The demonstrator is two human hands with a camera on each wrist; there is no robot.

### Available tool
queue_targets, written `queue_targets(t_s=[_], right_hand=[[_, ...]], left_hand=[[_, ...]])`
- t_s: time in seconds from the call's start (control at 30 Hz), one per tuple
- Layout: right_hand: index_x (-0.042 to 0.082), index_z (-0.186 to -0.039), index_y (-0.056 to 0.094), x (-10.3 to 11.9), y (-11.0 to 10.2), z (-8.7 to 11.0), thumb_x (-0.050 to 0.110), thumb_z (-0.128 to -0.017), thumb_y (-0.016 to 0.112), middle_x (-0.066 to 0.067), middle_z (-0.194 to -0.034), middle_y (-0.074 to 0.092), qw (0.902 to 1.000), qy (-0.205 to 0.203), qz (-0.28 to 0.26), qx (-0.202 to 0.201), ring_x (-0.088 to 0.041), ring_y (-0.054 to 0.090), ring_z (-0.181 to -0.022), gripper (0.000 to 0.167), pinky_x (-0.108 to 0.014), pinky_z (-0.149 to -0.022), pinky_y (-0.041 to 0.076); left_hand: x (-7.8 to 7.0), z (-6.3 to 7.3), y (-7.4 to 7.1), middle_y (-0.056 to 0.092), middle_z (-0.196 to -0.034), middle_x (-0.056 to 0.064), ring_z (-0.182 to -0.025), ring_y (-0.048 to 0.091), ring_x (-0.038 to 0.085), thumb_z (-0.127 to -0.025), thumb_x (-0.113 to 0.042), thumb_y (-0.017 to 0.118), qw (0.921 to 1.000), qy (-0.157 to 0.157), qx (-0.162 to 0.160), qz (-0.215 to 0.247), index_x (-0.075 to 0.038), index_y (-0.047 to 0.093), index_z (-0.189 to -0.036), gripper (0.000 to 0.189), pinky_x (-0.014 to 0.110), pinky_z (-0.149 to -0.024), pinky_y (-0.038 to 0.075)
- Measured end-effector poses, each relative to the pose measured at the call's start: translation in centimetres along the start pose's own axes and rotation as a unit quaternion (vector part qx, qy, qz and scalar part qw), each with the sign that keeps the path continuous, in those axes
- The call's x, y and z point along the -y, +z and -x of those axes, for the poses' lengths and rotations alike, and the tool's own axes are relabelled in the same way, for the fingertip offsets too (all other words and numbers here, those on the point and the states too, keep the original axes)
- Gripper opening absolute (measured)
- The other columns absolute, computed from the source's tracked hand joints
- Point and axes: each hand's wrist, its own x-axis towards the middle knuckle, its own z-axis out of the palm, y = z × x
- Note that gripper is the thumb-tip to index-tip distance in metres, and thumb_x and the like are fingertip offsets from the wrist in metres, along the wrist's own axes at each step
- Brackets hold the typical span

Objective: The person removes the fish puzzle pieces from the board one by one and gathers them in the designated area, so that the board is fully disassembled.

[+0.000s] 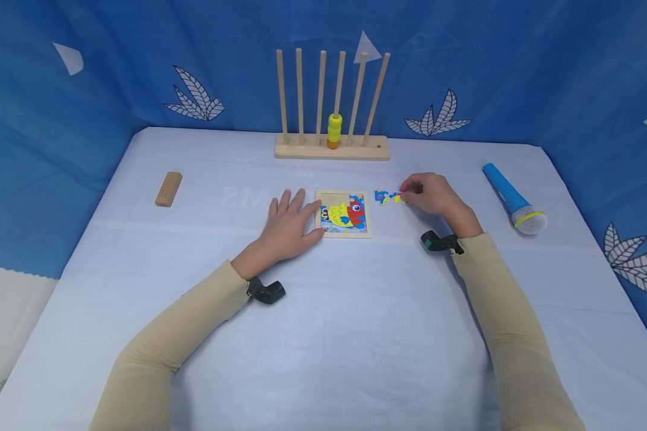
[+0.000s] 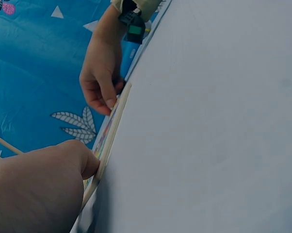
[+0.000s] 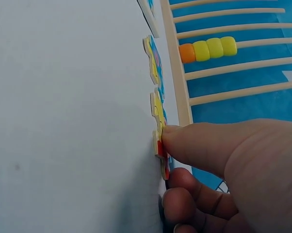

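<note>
A small square wooden puzzle board (image 1: 350,236) with a fish picture lies mid-table, its upper left part showing bare wood. My left hand (image 1: 287,226) rests at its left side, fingers spread, with thumb and index finger on the frame. To the board's right lie loose puzzle pieces (image 1: 380,196), seen edge-on in the right wrist view. My right hand (image 1: 435,194) pinches the nearest puzzle piece (image 3: 159,148), partly red, by thumb and curled fingers. Another yellow-edged piece (image 3: 156,103) touches or nearly touches it. The pinched piece is partly hidden by the fingers.
Behind the board stands a wooden peg rack (image 1: 331,153) with upright rods and yellow and orange beads (image 1: 334,129) on one. A wooden block (image 1: 169,189) lies on the left, a blue toy microphone (image 1: 509,191) on the right. Blue patterned cloth hangs behind the table.
</note>
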Motion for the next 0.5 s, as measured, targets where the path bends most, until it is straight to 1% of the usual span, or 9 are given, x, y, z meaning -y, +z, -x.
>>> queue_targets(t_s=[0.27,0.5], right_hand=[[0.003,-0.115,0.07,-0.15,0.04,0.01,0.015,-0.096,0.063,-0.017,-0.1,0.061,0.9999,-0.002,-0.008,-0.007,-0.031,0.05,-0.092,0.024,-0.037,-0.075,0.04],[0.002,-0.116,0.07,-0.06,0.1,0.05,0.013,-0.095,0.063,-0.019,-0.102,0.063,0.9999,-0.01,-0.007,-0.008,-0.031,0.051,-0.095,0.025,-0.038,-0.079,0.041]], left_hand=[[-0.05,-0.02,-0.03,0.02,-0.169,0.022,-0.157,0.009,0.049,-0.097,-0.045,0.054,1.0,-0.001,-0.001,0.0,-0.016,0.041,-0.157,0.067,0.07,-0.122,0.008],[-0.14,0.07,-0.15,0.02,-0.169,0.022,-0.157,0.009,0.049,-0.097,-0.045,0.055,1.0,-0.002,-0.001,0.003,-0.016,0.042,-0.156,0.067,0.07,-0.122,0.008]])
